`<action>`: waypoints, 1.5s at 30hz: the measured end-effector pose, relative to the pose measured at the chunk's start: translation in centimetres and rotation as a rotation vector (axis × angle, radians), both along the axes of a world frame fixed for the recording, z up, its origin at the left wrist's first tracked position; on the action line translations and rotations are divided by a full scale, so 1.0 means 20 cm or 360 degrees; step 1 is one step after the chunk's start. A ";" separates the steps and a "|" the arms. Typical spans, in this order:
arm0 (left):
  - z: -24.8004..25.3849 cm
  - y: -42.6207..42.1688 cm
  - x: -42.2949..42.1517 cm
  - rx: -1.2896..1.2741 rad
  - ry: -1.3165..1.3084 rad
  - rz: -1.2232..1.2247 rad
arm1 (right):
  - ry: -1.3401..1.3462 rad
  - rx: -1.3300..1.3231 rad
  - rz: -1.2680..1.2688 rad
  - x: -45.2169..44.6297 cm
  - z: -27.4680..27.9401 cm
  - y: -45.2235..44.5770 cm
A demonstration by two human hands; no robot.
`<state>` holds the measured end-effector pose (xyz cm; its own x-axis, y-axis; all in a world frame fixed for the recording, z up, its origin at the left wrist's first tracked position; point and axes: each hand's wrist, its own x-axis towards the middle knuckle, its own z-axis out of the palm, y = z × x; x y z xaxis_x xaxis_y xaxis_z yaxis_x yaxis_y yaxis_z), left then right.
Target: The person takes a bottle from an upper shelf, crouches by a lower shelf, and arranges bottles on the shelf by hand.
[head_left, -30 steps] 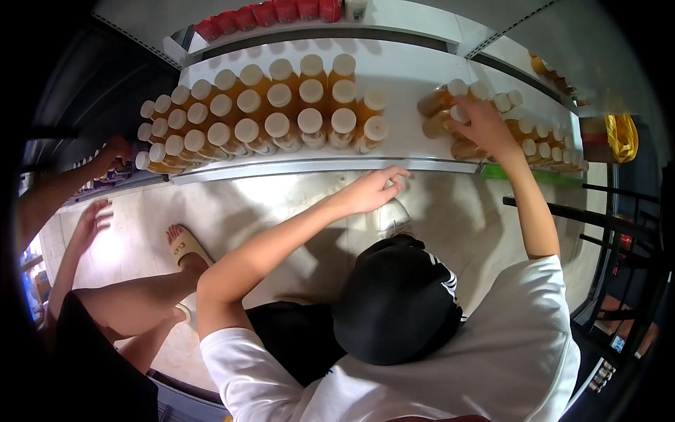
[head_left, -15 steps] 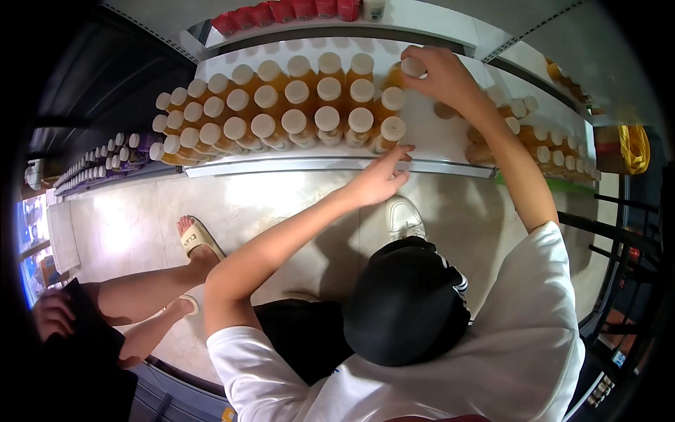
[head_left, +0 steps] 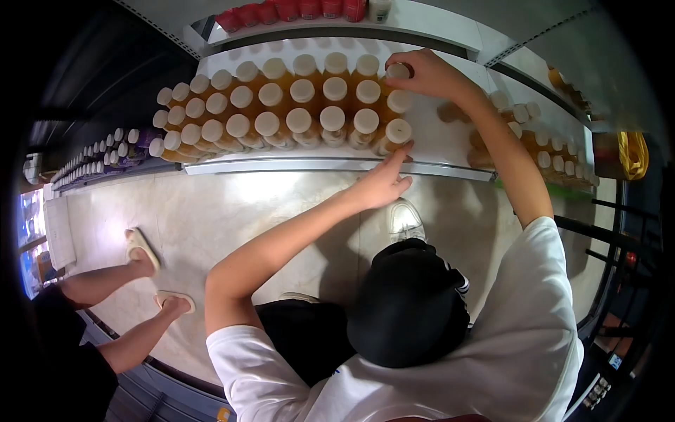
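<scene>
Rows of amber drink bottles with white caps stand on a white shelf. My right hand reaches to the back right end of these rows, its fingers closed around the top of a bottle. That bottle stands close beside the last back-row bottle. Lower down, my left hand is at the shelf's front edge with its fingers apart. A fingertip of it is at the front corner bottle, touching or nearly so. The held bottle's lower part is hidden.
More bottles stand at the shelf's right. Dark purple bottles line a shelf at left, and red packs sit on the shelf above. Another person's legs are at lower left. A black rack is at right.
My right hand has moved left with the bottle, bringing it up against the rows. My left hand is nearly where it was. The other person has stepped back to the left.
</scene>
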<state>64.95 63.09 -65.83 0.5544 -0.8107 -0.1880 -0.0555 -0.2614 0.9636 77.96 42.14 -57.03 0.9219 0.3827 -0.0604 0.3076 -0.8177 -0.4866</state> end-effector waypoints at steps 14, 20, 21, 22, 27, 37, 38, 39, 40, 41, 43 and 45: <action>-0.04 -0.01 -0.02 -0.0105 -0.0146 0.0016 | 0.0030 -0.0482 -0.0540 -0.39 0.06 -0.51; 0.01 -0.01 -0.01 -0.0032 0.0020 0.0004 | -0.0168 -0.0208 -0.0432 -0.36 0.05 -0.41; 0.00 -0.01 -0.02 -0.0022 0.0004 0.0005 | -0.0152 -0.0183 -0.0371 -0.34 0.05 -0.39; 0.01 -0.01 -0.02 -0.0016 0.0003 0.0009 | -0.0152 -0.0178 -0.0368 -0.32 0.04 -0.39; 0.00 -0.01 -0.02 -0.0048 0.0002 0.0017 | -0.0200 0.0003 0.0020 -0.23 0.00 -0.32; -0.01 -0.01 -0.02 -0.0020 -0.0034 0.0021 | -0.0143 -0.0105 -0.0140 -0.20 -0.01 -0.15; -0.02 -0.01 -0.02 -0.0029 -0.0075 0.0019 | -0.0158 -0.0071 -0.0133 -0.22 0.00 -0.15; -0.02 -0.01 -0.02 -0.0038 -0.0116 0.0017 | -0.0173 -0.0037 -0.0125 -0.22 0.00 -0.15; -0.03 -0.01 -0.02 -0.0041 -0.0119 0.0023 | -0.0176 -0.0040 -0.0120 -0.21 0.01 -0.15; -0.03 -0.01 -0.02 -0.0048 -0.0103 0.0026 | -0.0185 -0.0014 -0.0071 -0.21 0.01 -0.16; -0.04 -0.01 -0.02 -0.0054 -0.0085 0.0029 | -0.0192 0.0013 -0.0021 -0.20 0.01 -0.16; -0.05 -0.01 -0.02 -0.0036 -0.0119 0.0021 | -0.0204 0.0015 -0.0009 -0.20 0.01 -0.17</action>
